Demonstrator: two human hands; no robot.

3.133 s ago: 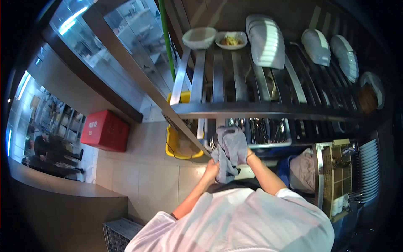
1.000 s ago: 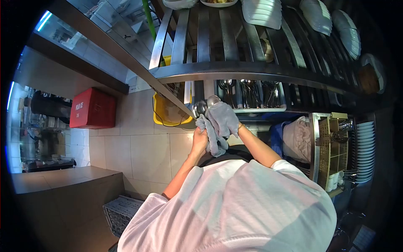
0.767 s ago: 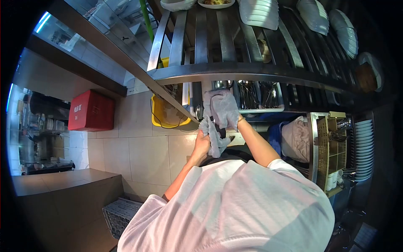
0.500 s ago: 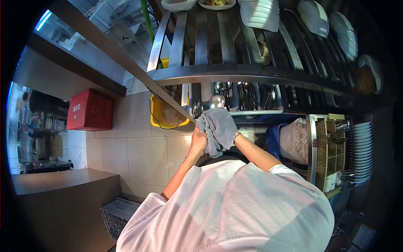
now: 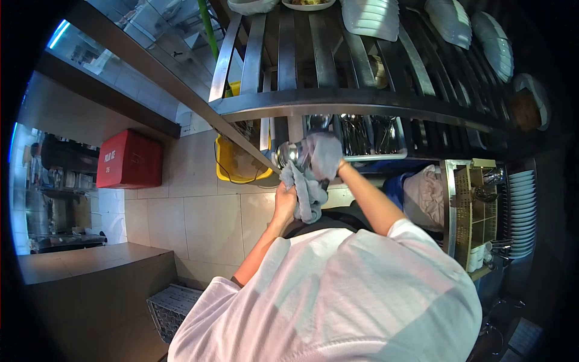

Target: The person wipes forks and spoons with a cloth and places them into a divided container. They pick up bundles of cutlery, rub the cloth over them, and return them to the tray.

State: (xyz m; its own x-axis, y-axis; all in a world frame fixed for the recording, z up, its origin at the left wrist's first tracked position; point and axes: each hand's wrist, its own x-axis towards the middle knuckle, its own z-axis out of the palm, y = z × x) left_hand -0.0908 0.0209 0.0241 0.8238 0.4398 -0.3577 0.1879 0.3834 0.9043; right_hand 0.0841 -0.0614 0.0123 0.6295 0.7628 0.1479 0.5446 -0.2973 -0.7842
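A grey cloth hangs between my hands, below the slatted metal shelf. My left hand is closed round its left side, fingers wrapped in the folds. The far part of the cloth drapes over my right hand, hiding its fingers; only the wrist side shows. Right beside the cloth, shiny round spoon bowls sit close together, just above my left hand. The draped cloth is blurred and overlaps the near edge of a cutlery tray. Spoons and forks stand in the tray's compartments.
White dishes are stacked on the slatted shelf above. A yellow bin is on the floor, left of my hands, with a red box farther left. At the right are a cutlery rack and a column of plates.
My right hand has moved up toward the tray with its part of the cloth, spreading it away from my left hand. The large spoon bowl that stuck out above the cloth is covered or shifted.
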